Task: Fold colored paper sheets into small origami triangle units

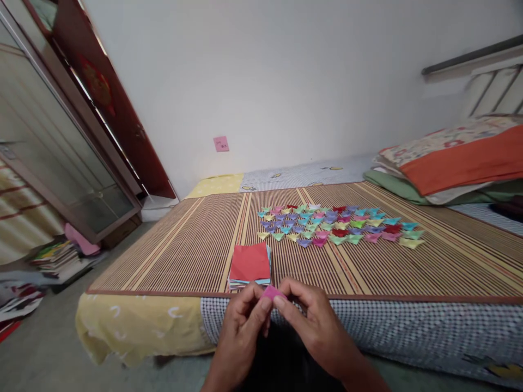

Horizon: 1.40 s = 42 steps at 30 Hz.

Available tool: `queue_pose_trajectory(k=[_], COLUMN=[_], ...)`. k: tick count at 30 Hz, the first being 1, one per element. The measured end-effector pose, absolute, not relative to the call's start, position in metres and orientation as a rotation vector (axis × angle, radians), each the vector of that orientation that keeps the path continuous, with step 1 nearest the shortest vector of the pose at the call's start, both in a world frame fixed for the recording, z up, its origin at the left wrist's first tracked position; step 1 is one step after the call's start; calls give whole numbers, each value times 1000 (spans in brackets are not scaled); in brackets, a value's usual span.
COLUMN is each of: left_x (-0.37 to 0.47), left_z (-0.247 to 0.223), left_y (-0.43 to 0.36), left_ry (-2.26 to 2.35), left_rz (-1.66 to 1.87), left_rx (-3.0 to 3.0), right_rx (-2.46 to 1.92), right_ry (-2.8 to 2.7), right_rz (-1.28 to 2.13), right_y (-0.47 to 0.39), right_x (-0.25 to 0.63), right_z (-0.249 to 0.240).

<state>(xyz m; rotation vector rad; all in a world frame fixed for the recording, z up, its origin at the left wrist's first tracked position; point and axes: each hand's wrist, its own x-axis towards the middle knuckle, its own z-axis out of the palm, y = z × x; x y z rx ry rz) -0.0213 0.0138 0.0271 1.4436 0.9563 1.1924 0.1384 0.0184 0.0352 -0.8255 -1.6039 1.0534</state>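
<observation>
A small folded piece of pink paper (pixel 273 293) is pinched between my two hands, just in front of the bed's near edge. My left hand (pixel 244 324) grips its left side with thumb and forefinger. On the other side, my right hand (pixel 312 321) has its thumb and fingers closed on the same paper. Right behind the hands lies a stack of square coloured paper (pixel 250 262) with a red sheet on top. Farther back and to the right, many small folded paper boats (pixel 339 233) in several colours stand in rows.
A striped bamboo mat (pixel 183 245) covers the bed, with a checked sheet (pixel 408 326) hanging over the front. Folded bedding (pixel 453 158) is piled at the right. A pink note (pixel 221 144) sticks to the wall. Books (pixel 57 257) are stacked low at the left, beside a glass-panelled door (pixel 61 130).
</observation>
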Motion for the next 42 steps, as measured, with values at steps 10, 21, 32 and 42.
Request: queue_pose_trajectory(k=[10,21,32,42], left_x=[-6,32,21,-2], left_z=[30,57,31,27], left_y=[71,173,188,196], left_ry=[1027,806,838,709], left_rz=[1201,1286,1429,1227], left_rx=[1625,1583,1352,1273], right_rx=[-885,-804,-934,-986], right_ry=[-1566,-1528,-1704,-1758], right_rz=[825,747,786,786], right_y=[62,164,181,179], right_x=[151,185,180,174], right_z=[23,46,28,32])
